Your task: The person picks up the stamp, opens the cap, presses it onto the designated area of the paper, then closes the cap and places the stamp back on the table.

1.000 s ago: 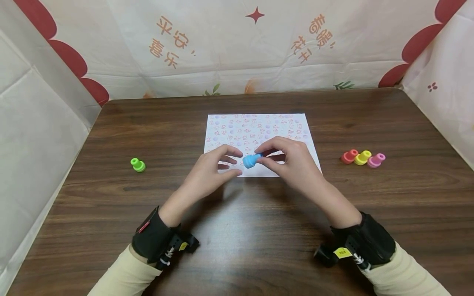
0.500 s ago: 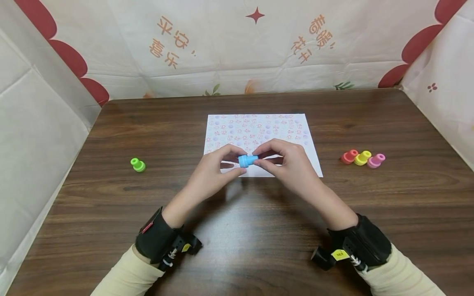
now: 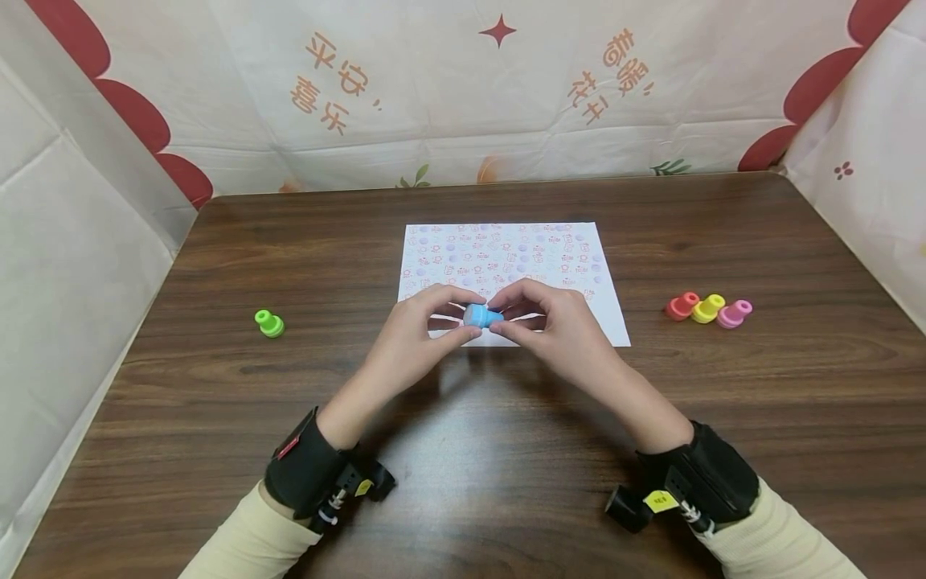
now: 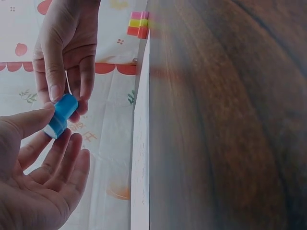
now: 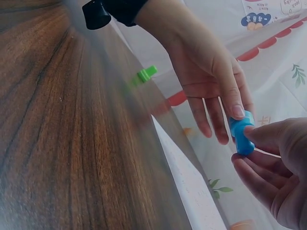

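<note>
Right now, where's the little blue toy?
In the head view, the blue toy is near the middle, held between the left hand and right hand, with the patterned paper behind.

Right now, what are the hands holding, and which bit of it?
A blue stamp. The left hand pinches its wide end, and the right hand pinches its narrow end.

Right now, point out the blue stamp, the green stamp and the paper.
Blue stamp (image 3: 474,315): head view, on its wide end.
Green stamp (image 3: 271,325): head view, on its wide base.
Paper (image 3: 502,261): head view, on its printed surface, beyond the hands.
</note>
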The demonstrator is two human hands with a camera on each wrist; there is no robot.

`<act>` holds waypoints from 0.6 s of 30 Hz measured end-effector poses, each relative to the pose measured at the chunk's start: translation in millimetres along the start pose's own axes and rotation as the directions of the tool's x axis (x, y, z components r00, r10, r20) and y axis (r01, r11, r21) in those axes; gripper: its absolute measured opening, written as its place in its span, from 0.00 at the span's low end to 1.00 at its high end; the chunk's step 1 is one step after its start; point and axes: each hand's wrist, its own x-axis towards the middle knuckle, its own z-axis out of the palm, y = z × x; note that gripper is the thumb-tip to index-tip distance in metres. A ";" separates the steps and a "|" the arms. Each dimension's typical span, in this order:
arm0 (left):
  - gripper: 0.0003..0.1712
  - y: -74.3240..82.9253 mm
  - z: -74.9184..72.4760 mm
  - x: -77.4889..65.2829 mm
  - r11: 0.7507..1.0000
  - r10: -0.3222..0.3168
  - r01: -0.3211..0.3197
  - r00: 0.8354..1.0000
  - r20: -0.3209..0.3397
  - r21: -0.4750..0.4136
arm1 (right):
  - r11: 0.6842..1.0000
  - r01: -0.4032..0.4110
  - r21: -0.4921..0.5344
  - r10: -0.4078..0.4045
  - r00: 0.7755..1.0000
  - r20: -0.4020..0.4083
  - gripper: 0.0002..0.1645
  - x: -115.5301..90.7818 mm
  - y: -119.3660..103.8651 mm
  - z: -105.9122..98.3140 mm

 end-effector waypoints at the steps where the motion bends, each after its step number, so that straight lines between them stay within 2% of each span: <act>1: 0.14 0.0 0.2 -0.1 1.000 0.001 -0.001 1.000 -0.004 0.002 | 1.000 0.003 -0.001 -0.003 1.000 -0.001 0.12 -0.1 0.1 0.3; 8: 0.16 0.6 0.7 0.2 1.000 0.004 -0.005 1.000 -0.018 -0.008 | 0.999 0.025 -0.032 -0.025 1.000 0.000 0.11 0.6 0.8 2.2; 18: 0.14 -1.0 -0.7 -1.5 1.000 -0.011 0.011 1.000 -0.025 0.004 | 0.997 0.027 -0.077 -0.025 0.999 0.020 0.10 0.5 2.9 1.9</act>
